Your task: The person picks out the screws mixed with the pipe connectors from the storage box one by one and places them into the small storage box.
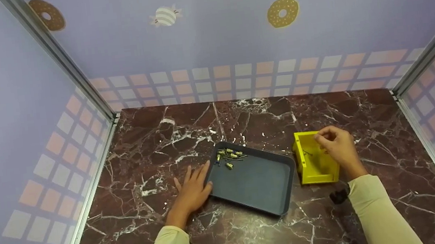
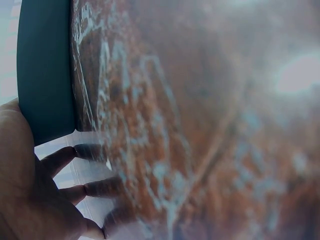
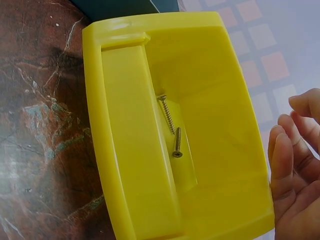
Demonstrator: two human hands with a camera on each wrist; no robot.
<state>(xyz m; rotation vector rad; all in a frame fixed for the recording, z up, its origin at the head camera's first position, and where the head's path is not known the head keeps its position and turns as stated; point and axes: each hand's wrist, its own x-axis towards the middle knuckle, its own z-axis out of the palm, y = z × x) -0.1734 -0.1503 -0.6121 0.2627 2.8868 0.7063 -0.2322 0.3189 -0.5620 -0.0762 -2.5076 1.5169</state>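
My left hand (image 1: 192, 192) rests beside the left edge of a dark grey tray (image 1: 256, 177), fingers spread and touching its rim. In the left wrist view, the tray's side (image 2: 47, 70) lies close against that hand (image 2: 30, 190). Several small yellowish pieces (image 1: 232, 155) and thin screws lie in the tray's far left corner. My right hand (image 1: 339, 147) is above the right side of a yellow bin (image 1: 320, 178). Two screws (image 3: 167, 115) lie on the bin floor. In the right wrist view, the right hand's fingertips (image 3: 282, 140) are slightly bent, with nothing visible between them.
The bin stands just right of the tray on a dark red marbled tabletop (image 1: 153, 137). Patterned panels (image 1: 229, 47) enclose the back and both sides, with metal posts (image 1: 67, 61) at the corners.
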